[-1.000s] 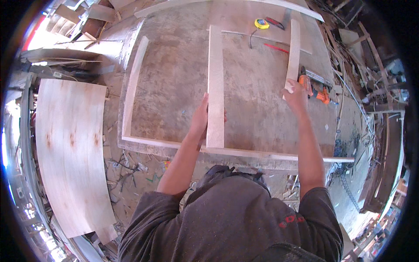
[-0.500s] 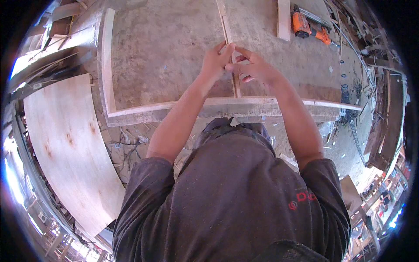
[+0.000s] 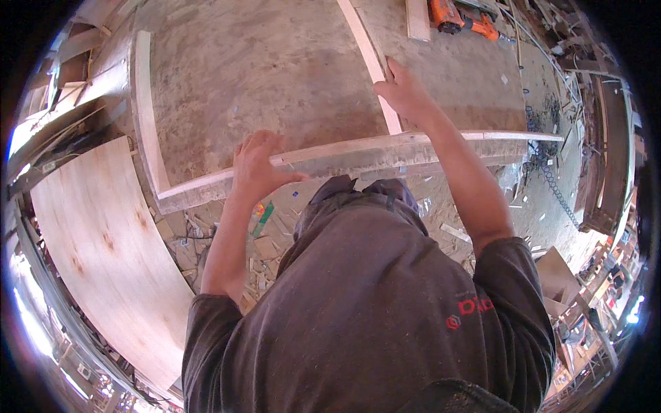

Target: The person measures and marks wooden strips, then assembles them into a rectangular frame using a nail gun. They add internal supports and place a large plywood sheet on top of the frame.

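Middle strip (image 3: 367, 48) of pale wood runs away from the person over the worn desk (image 3: 261, 82), its near end at the front strip (image 3: 337, 149). From its right side, the right hand (image 3: 407, 96) clasps it near that end. Well apart to its left, the left hand (image 3: 258, 168) is spread loosely over the front strip; I can't tell whether it touches.

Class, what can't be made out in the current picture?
- Head view: far end of the middle strip, cut off by the top edge.
- Head view: upper part of the orange tool, cut off likewise.
- Head view: stretch of the front strip, covered by the left hand.
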Available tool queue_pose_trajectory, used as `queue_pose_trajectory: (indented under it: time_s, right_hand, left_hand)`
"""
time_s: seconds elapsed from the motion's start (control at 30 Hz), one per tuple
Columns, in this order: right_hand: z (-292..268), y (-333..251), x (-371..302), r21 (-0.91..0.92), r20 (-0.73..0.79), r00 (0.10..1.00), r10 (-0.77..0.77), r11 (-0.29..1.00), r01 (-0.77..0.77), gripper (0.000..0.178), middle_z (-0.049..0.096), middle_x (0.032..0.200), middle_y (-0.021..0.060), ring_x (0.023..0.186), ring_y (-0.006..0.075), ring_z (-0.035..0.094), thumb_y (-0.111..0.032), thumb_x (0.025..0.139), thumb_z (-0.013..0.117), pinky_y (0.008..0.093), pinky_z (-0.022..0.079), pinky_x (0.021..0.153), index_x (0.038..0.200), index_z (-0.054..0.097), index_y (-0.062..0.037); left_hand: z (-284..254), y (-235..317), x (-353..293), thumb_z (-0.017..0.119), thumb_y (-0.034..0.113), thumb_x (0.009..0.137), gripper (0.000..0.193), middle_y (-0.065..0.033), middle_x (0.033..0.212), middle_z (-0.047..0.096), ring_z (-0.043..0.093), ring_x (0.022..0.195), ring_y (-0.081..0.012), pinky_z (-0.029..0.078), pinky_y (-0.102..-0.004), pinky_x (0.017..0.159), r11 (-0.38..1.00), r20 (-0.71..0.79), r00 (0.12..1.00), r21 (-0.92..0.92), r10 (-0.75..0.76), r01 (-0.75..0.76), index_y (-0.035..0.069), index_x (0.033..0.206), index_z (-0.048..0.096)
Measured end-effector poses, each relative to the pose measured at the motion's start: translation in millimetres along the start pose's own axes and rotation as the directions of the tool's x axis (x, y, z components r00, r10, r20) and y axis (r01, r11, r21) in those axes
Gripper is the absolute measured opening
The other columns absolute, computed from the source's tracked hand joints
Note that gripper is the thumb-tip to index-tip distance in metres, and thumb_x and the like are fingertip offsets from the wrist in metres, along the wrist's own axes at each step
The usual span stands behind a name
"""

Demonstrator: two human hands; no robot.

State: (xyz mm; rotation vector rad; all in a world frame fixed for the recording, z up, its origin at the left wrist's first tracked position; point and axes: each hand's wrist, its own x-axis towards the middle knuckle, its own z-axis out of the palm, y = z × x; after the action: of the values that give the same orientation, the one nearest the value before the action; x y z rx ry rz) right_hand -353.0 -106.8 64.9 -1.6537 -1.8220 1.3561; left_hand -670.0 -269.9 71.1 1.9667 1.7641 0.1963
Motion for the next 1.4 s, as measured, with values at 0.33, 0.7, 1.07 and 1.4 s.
queue_pose_trajectory:
  time_s: [0.33,0.7,1.07,1.4]
  right_hand:
    - [18,28,8,-0.347,-0.141,0.989,-0.05,0.938,-0.002,0.051,0.066,0.121,0.0269,0.111,0.0456,0.067,-0.03,0.088,0.065,0.0535,0.054,0.093,0.133,0.059,-0.0066]
    - [31,48,0,-0.424,-0.161,0.986,-0.039,0.905,-0.034,0.064,0.063,0.121,0.0288,0.109,0.0493,0.065,-0.038,0.087,0.07,0.0578,0.054,0.091,0.141,0.056,-0.006]
    - [-128,62,21,-0.364,-0.456,0.851,-0.26,0.927,0.089,0.038,0.07,0.112,0.014,0.103,0.0358,0.07,-0.027,0.087,0.074,0.0511,0.057,0.084,0.122,0.07,-0.0127]
    - [-283,149,168,-0.779,0.19,0.933,-0.305,0.532,0.332,0.053,0.071,0.113,0.0117,0.119,0.0325,0.063,-0.012,0.076,0.077,0.0516,0.044,0.104,0.127,0.061,-0.0135]
  left_hand:
    - [26,-26,-27,0.081,0.011,0.076,0.035,-0.0078,0.097,0.064,0.063,0.099,-0.0308,0.053,-0.0447,0.086,0.998,-0.101,0.994,-0.044,0.05,-0.054,0.012,0.111,0.078]
    - [28,-16,-27,0.087,0.029,0.075,0.049,-0.0088,0.107,0.068,0.064,0.108,-0.0305,0.051,-0.0451,0.093,0.999,-0.098,0.995,0.042,0.026,-0.021,0.011,0.12,0.076]
    - [30,67,72,0.076,0.033,0.093,0.054,-0.0188,0.108,0.068,0.063,0.099,-0.0338,0.051,-0.0451,0.09,0.947,-0.364,0.91,-0.312,-0.197,0.081,-0.003,0.132,0.065]
    - [67,153,164,0.074,0.029,0.098,0.057,-0.0219,0.129,0.057,0.064,0.112,-0.0341,0.055,-0.0448,0.092,0.883,-0.301,0.886,-0.42,-0.353,0.209,-0.012,0.135,0.059]
